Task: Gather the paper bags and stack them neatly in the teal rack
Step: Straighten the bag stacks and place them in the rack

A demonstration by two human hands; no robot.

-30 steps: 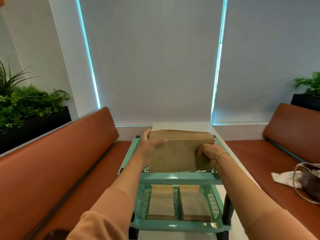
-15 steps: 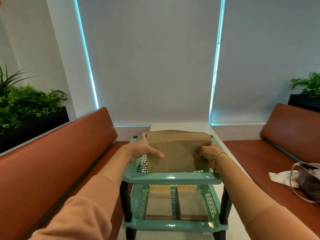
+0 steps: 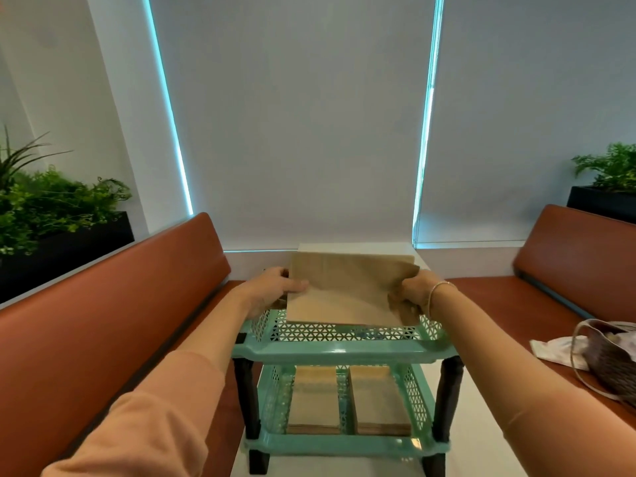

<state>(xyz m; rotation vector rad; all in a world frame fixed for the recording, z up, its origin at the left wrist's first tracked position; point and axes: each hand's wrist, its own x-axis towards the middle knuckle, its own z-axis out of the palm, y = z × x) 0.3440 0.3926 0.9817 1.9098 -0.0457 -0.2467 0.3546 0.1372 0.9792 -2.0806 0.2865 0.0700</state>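
A stack of paper bags [image 3: 344, 290] is held over the top shelf of the teal rack [image 3: 339, 351], which stands on a white worktop [image 3: 481, 418] between two orange benches. The stack is grasped at both ends: the left hand [image 3: 272, 292] is curled round its left edge with the thumb laid across the top face, and the right hand [image 3: 411, 297] is clamped on the right edge, where the paper is seen to crumple and fold downward. The near edge of the stack appears to rest on or just above the perforated top tray, while the far edge is tilted upward; whether it actually touches the tray cannot be told. Two further piles of bags [image 3: 347, 397] are already lodged side by side on the lower shelf. Several risks can be judged from this posture. If the stack is released while tilted, the bags could be fanned out or slid forward over the low front rim. The crumpled right corner may be creased further or a loose bag pulled out when the right hand is withdrawn. Uneven pressure from the two hands could cause the layers to be sheared, leaving the stack skewed. The light rack might also be nudged on the smooth worktop if the stack is pressed down hard.
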